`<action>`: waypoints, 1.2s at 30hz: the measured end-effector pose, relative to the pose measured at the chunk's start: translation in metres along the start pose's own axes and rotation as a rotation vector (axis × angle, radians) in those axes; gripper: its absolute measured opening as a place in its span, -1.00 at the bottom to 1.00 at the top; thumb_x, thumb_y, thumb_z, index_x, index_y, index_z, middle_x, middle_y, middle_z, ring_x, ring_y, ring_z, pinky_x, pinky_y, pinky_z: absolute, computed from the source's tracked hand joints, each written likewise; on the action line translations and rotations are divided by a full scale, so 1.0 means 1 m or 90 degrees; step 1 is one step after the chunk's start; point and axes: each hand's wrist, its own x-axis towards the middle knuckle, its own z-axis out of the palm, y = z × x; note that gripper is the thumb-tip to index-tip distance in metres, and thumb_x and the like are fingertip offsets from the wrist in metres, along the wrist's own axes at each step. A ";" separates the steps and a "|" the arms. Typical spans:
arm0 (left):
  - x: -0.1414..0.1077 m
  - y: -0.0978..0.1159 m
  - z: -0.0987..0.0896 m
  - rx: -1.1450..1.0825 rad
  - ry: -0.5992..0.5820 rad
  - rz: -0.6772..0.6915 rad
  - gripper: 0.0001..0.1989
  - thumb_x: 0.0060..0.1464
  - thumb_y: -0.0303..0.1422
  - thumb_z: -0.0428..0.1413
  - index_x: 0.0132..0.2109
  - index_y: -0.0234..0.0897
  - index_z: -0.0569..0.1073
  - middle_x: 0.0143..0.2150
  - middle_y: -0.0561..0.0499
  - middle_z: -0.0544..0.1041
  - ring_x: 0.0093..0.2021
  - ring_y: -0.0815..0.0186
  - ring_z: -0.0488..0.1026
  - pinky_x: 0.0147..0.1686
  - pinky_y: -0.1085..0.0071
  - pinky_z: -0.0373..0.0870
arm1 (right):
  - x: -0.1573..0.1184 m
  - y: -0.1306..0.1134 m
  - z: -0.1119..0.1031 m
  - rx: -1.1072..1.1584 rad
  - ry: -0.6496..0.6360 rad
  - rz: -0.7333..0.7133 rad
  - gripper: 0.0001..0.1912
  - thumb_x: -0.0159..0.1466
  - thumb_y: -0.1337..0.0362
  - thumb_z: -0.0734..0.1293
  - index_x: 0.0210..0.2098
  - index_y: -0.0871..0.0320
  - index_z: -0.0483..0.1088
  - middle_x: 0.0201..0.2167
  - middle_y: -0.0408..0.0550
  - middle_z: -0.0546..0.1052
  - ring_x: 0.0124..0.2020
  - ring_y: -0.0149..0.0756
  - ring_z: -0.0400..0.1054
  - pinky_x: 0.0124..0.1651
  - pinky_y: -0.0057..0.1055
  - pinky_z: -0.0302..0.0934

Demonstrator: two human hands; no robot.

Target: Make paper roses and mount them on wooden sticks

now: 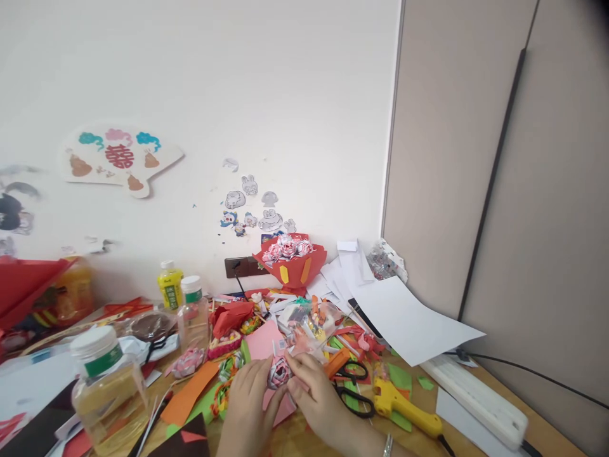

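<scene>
A pink-and-white paper rose [278,373] is pinched between the left hand [250,397] and right hand [309,393] above the cluttered counter [547,422]; petals are best pressed lightly, the base held steady, so folds stay uncrushed.

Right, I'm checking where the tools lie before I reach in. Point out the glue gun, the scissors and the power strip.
Glue gun [408,407]: head view, on its yellow body.
Scissors [358,401]: head view, on the lower black handle loop.
Power strip [480,401]: head view, on its white top.
</scene>
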 end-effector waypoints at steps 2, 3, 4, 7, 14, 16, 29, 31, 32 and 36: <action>0.000 0.000 -0.001 0.004 0.002 0.012 -0.67 0.22 -0.19 -0.10 -0.02 -0.33 0.33 -0.22 -0.16 0.51 -0.17 0.11 0.44 -0.18 0.20 0.38 | 0.001 -0.003 -0.002 0.009 -0.003 0.003 -0.64 0.35 0.14 0.11 0.09 0.04 0.28 -0.17 -0.01 0.37 -0.10 -0.26 0.27 0.00 -0.31 0.17; 0.001 0.001 -0.002 0.005 0.002 0.015 -0.67 0.22 -0.19 -0.09 -0.03 -0.32 0.33 -0.22 -0.15 0.51 -0.17 0.12 0.44 -0.19 0.21 0.38 | 0.002 -0.003 -0.002 0.018 -0.008 0.003 -0.63 0.35 0.13 0.10 0.09 0.04 0.29 -0.18 -0.01 0.37 -0.11 -0.27 0.28 0.00 -0.31 0.18; 0.002 0.001 -0.002 0.005 0.000 0.015 -0.68 0.21 -0.19 -0.09 -0.03 -0.32 0.33 -0.23 -0.15 0.51 -0.18 0.13 0.44 -0.19 0.22 0.38 | 0.002 -0.002 -0.003 0.029 -0.011 0.001 -0.63 0.36 0.11 0.10 0.09 0.03 0.29 -0.18 -0.01 0.37 -0.12 -0.27 0.28 -0.01 -0.31 0.19; 0.003 0.002 -0.003 0.021 0.002 0.002 -0.64 0.21 -0.17 -0.09 0.00 -0.33 0.32 -0.20 -0.17 0.51 -0.17 0.12 0.44 -0.20 0.22 0.38 | 0.003 0.006 -0.003 0.049 0.001 0.006 -0.59 0.35 0.07 0.09 0.13 0.01 0.25 -0.10 0.01 0.38 -0.04 -0.24 0.27 0.05 -0.26 0.15; 0.001 0.002 -0.001 0.020 -0.003 0.016 -0.61 0.22 -0.22 -0.09 0.11 -0.32 0.26 -0.15 -0.16 0.51 -0.12 0.12 0.41 -0.13 0.21 0.33 | 0.000 0.015 0.000 0.069 -0.017 -0.011 -0.57 0.34 0.07 0.12 0.18 -0.02 0.19 -0.07 0.01 0.37 -0.02 -0.25 0.26 0.06 -0.26 0.16; 0.000 0.002 -0.001 0.008 -0.010 0.007 -0.61 0.21 -0.23 -0.08 0.11 -0.32 0.26 -0.14 -0.17 0.50 -0.11 0.12 0.41 -0.12 0.20 0.32 | 0.000 0.012 -0.001 0.056 -0.026 -0.016 -0.57 0.34 0.09 0.12 0.18 -0.02 0.18 -0.07 0.01 0.37 -0.03 -0.26 0.26 0.06 -0.26 0.16; -0.004 0.000 0.002 -0.016 -0.063 -0.027 -0.60 0.17 -0.18 -0.02 0.09 -0.26 0.30 -0.13 -0.15 0.49 -0.09 0.09 0.39 -0.10 0.16 0.31 | 0.002 0.005 0.003 0.040 0.032 -0.004 -0.62 0.36 0.11 0.09 0.08 -0.01 0.33 -0.20 0.00 0.46 -0.12 -0.23 0.32 -0.02 -0.25 0.22; -0.005 -0.002 0.004 -0.013 -0.048 -0.013 -0.60 0.16 -0.16 -0.03 0.07 -0.27 0.32 -0.16 -0.14 0.49 -0.12 0.10 0.41 -0.12 0.19 0.32 | 0.003 0.005 0.003 0.040 0.043 0.014 -0.62 0.35 0.08 0.10 0.04 0.02 0.37 -0.20 0.02 0.47 -0.11 -0.22 0.33 -0.02 -0.25 0.22; -0.005 -0.003 0.005 -0.010 -0.033 -0.003 -0.61 0.17 -0.17 -0.04 0.06 -0.28 0.33 -0.18 -0.14 0.50 -0.13 0.10 0.41 -0.13 0.20 0.32 | 0.002 0.005 0.004 0.039 0.043 0.021 -0.62 0.34 0.08 0.11 0.03 0.03 0.38 -0.19 0.02 0.48 -0.10 -0.21 0.33 -0.01 -0.25 0.22; -0.004 -0.004 0.004 -0.003 0.010 0.033 -0.64 0.18 -0.22 -0.05 0.06 -0.27 0.34 -0.18 -0.13 0.52 -0.15 0.12 0.43 -0.15 0.23 0.34 | 0.000 0.004 0.008 0.050 0.053 0.039 -0.61 0.32 0.07 0.14 0.01 0.07 0.39 -0.18 0.05 0.48 -0.10 -0.18 0.33 -0.02 -0.23 0.22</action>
